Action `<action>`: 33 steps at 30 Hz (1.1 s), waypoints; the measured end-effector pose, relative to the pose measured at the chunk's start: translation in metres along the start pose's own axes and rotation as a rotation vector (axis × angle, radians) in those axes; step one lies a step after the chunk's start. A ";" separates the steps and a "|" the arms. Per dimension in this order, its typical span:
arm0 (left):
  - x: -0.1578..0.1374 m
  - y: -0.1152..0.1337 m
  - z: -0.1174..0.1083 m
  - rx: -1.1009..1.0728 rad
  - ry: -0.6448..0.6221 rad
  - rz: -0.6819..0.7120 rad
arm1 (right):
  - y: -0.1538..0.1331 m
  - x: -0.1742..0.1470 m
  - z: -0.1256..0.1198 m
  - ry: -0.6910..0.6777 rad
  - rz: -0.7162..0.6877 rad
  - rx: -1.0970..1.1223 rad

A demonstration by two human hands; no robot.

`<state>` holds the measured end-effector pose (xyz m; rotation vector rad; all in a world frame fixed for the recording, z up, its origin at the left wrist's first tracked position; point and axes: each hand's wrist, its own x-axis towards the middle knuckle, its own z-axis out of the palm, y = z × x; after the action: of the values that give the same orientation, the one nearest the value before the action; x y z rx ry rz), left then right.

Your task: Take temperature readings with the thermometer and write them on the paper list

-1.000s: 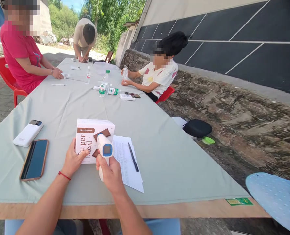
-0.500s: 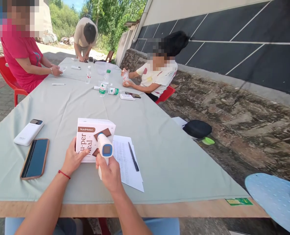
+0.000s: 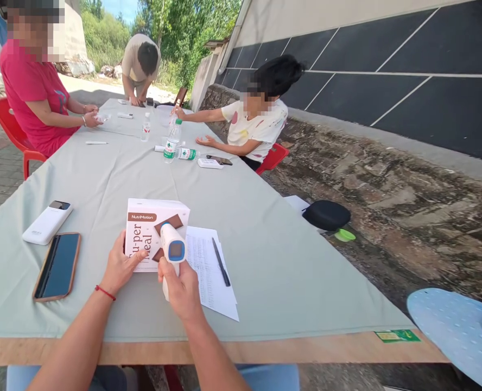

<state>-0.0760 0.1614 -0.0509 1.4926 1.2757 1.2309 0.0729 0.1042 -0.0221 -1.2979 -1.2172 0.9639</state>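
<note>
A white and brown cardboard box marked NutriMotion stands on the cloth-covered table. My left hand grips its lower left side, thumb across the front face. In my right hand is a white infrared thermometer with a blue-rimmed screen facing me. Its front end overlaps the box's face from this view; whether they touch I cannot tell. Printed sheets lie to the right of the box, with a black pen on top.
Left lie a smartphone and a white power bank. Farther back are a green-capped water bottle, a bottle on its side and a smaller bottle. Three people are around the table. A blue plastic seat is at right.
The person on the right has stretched one arm across the table toward the bottles. My hands, the box and the thermometer keep nearly the same positions.
</note>
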 end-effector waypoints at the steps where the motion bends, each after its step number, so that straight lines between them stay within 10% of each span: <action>1: 0.000 0.000 0.000 -0.002 0.000 0.005 | 0.001 0.000 0.000 0.000 -0.002 0.004; 21: -0.004 0.006 0.000 -0.041 0.002 -0.038 | 0.001 -0.006 -0.014 -0.066 -0.005 0.085; 27: -0.006 0.004 -0.004 -0.028 0.103 -0.047 | 0.028 0.009 -0.088 0.223 0.086 -0.037; 33: -0.004 -0.004 -0.006 0.004 0.272 0.007 | 0.082 0.053 -0.202 0.440 0.278 -0.789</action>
<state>-0.0828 0.1581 -0.0538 1.3662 1.4494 1.4753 0.2898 0.1299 -0.0756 -2.2067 -1.1108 0.3198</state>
